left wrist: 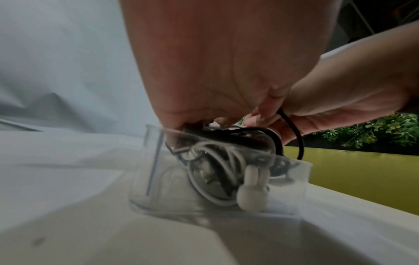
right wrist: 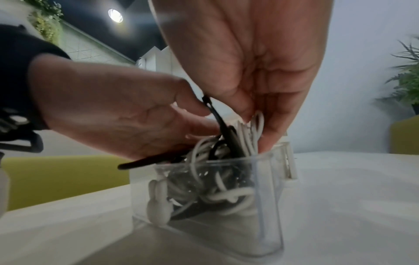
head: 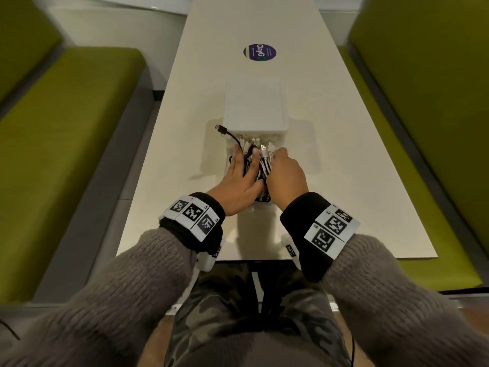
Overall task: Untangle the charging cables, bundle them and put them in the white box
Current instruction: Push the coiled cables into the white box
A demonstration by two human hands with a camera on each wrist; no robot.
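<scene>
In the box (right wrist: 269, 197), cables (right wrist: 217, 181) lie under flat left hand (head: 242, 181); right hand (head: 285, 178) pinches white loops.

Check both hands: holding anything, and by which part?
Left hand presses flat on the bundled black and white charging cables in the clear plastic box. Right hand pinches the white cable loops at their top.
</scene>
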